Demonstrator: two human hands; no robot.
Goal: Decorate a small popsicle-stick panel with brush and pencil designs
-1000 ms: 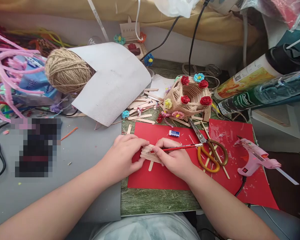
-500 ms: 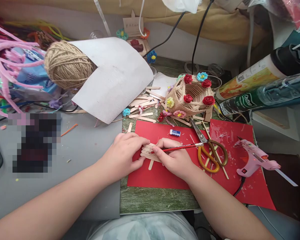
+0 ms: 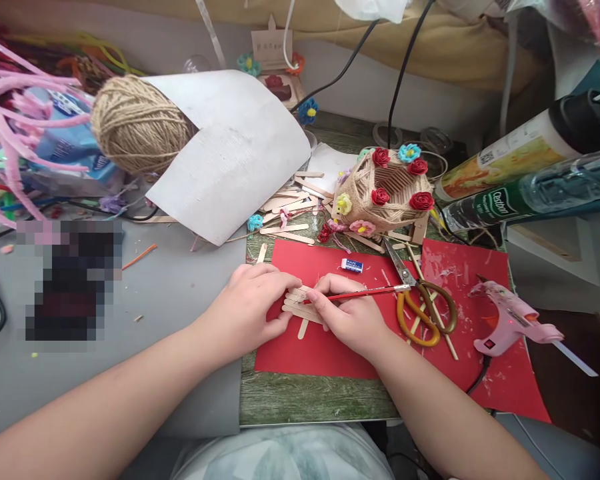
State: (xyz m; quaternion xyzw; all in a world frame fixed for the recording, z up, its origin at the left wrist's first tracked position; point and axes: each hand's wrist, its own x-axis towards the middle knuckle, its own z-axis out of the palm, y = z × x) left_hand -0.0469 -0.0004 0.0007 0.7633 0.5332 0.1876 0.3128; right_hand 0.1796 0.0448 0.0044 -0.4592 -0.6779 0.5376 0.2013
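A small panel of craft sticks (image 3: 300, 311), laid side by side with one stick jutting out below, lies on red paper (image 3: 285, 357). My left hand (image 3: 250, 303) grips the panel's left side between thumb and fingers. In my right hand (image 3: 354, 319) is a red pencil (image 3: 367, 293), its tip against the panel's sticks and its far end pointing right. That hand rests on the panel's right edge and hides part of it. Just behind the hands lies a white and blue eraser (image 3: 352, 265). Scissors (image 3: 425, 300) with orange-brown handles lie right of my right hand.
A pink glue gun (image 3: 507, 320) rests on red paper at the right. Behind stands a twine-wrapped basket (image 3: 353, 207) with flowers, among loose craft sticks (image 3: 287, 230). A twine ball (image 3: 140, 123) and white sheet (image 3: 235, 150) are at back left. Bottles (image 3: 510, 203) lean right.
The view has shifted slightly, so the background sits a little to the right. Both hands keep their hold, and the pencil tip stays on the panel with barely any movement.
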